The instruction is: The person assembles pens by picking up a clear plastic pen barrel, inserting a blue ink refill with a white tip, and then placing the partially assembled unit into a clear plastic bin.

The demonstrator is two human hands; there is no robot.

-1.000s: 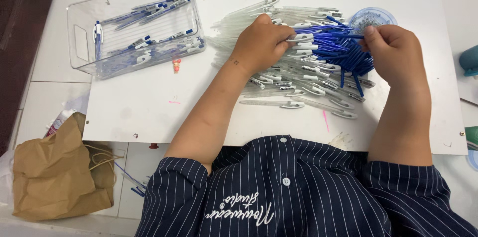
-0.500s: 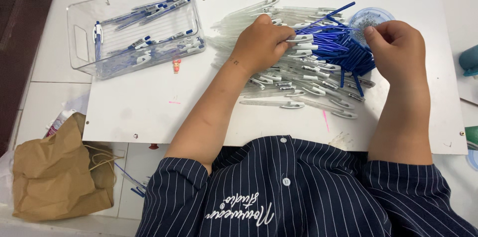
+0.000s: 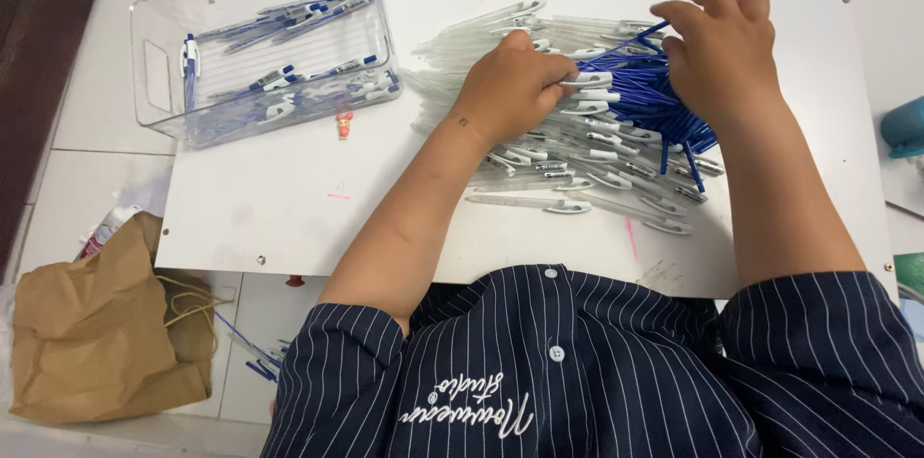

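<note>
A white surface [image 3: 289, 217] carries everything, lying over a pale tiled floor. A crumpled brown paper bag [image 3: 96, 333] sits on the floor well to the near left of the left hand. Far to that hand's left stands a clear plastic bin [image 3: 154, 73] with assembled blue-and-white pens [image 3: 289, 83] inside. Under and around both hands spreads a heap of clear pen barrels [image 3: 577, 179]; the bundle of blue refills [image 3: 654, 102] lies between the hands, on top of the heap. The left hand [image 3: 510, 83] is curled, its fingers pinching one clear barrel at the white clip end. The right hand [image 3: 722, 44] is bent over the refills, fingertips pressed down among them; whether it grips one cannot be told.
</note>
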